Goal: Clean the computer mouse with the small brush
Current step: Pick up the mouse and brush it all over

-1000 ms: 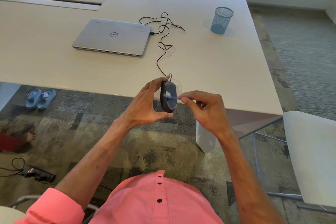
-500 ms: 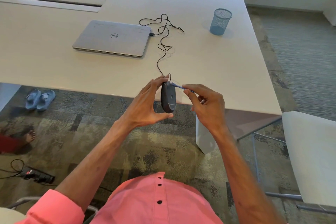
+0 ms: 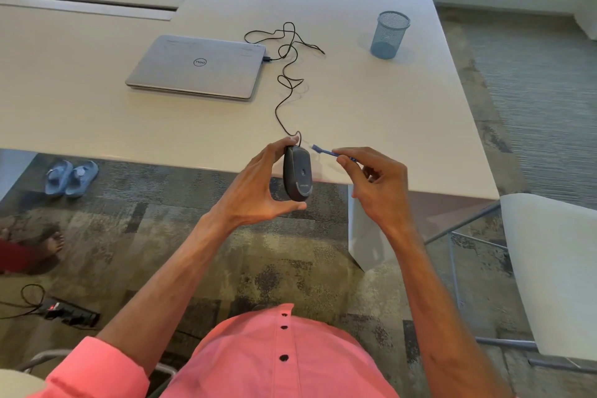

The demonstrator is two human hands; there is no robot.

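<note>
Your left hand (image 3: 258, 184): fingers and thumb clamp the mouse (image 3: 298, 173) endwise, underside up, above the table (image 3: 371, 113) edge.
Your right hand (image 3: 378, 184): pinches the small brush (image 3: 326, 152), bristles just beside the mouse, not touching.
Mesh cup (image 3: 389, 34): contents cannot be told.

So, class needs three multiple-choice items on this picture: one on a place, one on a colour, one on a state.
1. Where does the mesh pen cup stand?
A. on the floor
B. on the table's far right
C. on the laptop

2. What colour is the small brush?
A. blue
B. red
C. yellow

3. The laptop is:
A. open
B. closed
C. standing on edge

Answers:
1 B, it stands on the white table near the right edge.
2 A, the handle in the right hand is blue.
3 B, its lid lies flat, logo up.
</note>
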